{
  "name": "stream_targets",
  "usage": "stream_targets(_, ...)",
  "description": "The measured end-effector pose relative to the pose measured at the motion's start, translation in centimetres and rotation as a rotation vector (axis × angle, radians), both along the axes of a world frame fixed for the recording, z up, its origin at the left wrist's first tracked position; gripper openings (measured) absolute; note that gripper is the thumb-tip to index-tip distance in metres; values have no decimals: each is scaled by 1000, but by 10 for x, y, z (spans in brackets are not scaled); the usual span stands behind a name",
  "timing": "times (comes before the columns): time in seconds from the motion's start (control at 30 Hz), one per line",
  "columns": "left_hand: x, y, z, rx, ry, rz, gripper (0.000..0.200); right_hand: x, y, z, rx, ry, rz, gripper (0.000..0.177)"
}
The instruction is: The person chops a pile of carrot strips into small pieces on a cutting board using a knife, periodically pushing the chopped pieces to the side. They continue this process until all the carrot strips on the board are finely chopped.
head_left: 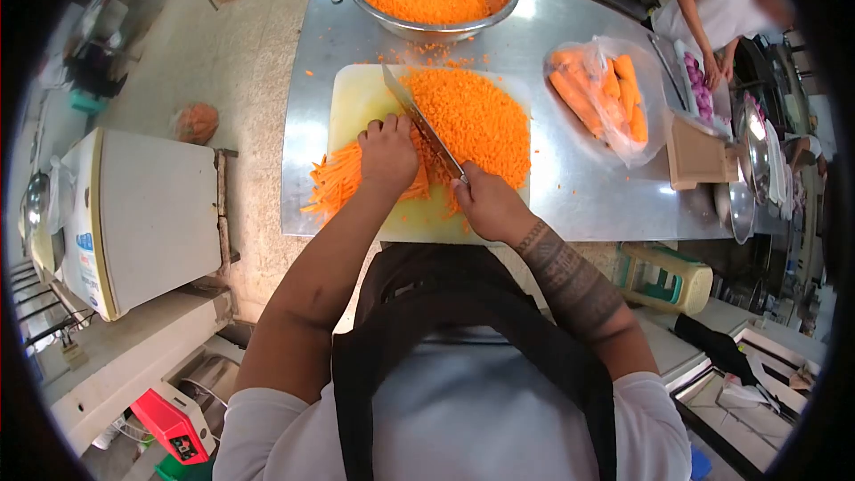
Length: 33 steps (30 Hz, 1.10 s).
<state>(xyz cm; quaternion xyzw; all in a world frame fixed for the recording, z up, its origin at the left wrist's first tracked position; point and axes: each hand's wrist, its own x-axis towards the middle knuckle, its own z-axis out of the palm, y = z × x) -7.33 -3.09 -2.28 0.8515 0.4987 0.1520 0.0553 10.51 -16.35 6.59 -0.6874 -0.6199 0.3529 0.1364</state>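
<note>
My right hand point(488, 202) grips the handle of a kitchen knife point(420, 118), its long blade slanting up and left across the cutting board point(356, 93). With fingers bent, my left hand point(389, 156) presses down on a bundle of carrot sticks point(337, 180), close beside the blade. What lies under its fingertips is hidden. To the right of the blade spreads a large heap of finely diced carrot point(472, 120). Part of the blade's lower edge disappears among the carrot pieces.
A steel bowl point(358, 11) of diced carrot stands at the table's far edge. Right of the board lies a plastic bag point(646, 80) of whole carrots point(577, 93). Another person point(708, 13) handles purple onions point(697, 89) at the far right. A white chest point(160, 214) is on the left.
</note>
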Motion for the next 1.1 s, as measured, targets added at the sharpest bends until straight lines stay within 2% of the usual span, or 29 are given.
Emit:
stream_targets(0.07,-2,-2,1,3,-13,2,30,-3,3,36,13,17,15,33)
stream_targets(0.17,-1,2,-5,28,-19,18,30,-5,-15,80,-116,-9,31,35)
stream_targets(0.27,0,-2,-3,22,-47,24,29,-9,-1,7,-18,-25,22,34)
stream_targets(0.37,-1,3,-2,1,-40,17,30,-7,24,20,14,57,15,34)
stream_targets(0.47,-3,1,-11,-16,-19,33,30,-7,3,79,-85,-16,47,34)
stream_targets(0.63,-1,-2,-7,-1,-100,40,21,-14,14,12,-18,12,20,34)
stream_targets(0.67,-1,-1,-8,16,-116,37,20,-14,24,9,-18,9,20,34)
stream_targets(0.77,-3,2,-15,36,-128,46,18,-11,9,71,-117,18,33,35)
stream_targets(0.97,-2,-3,-6,14,-156,41,19,-18,20,2,-7,31,23,35)
stream_targets(1.07,-3,1,-15,32,-136,61,21,-12,4,72,-81,78,39,35)
stream_targets(1.1,-2,2,-17,37,-131,70,21,-12,1,68,-73,93,28,35)
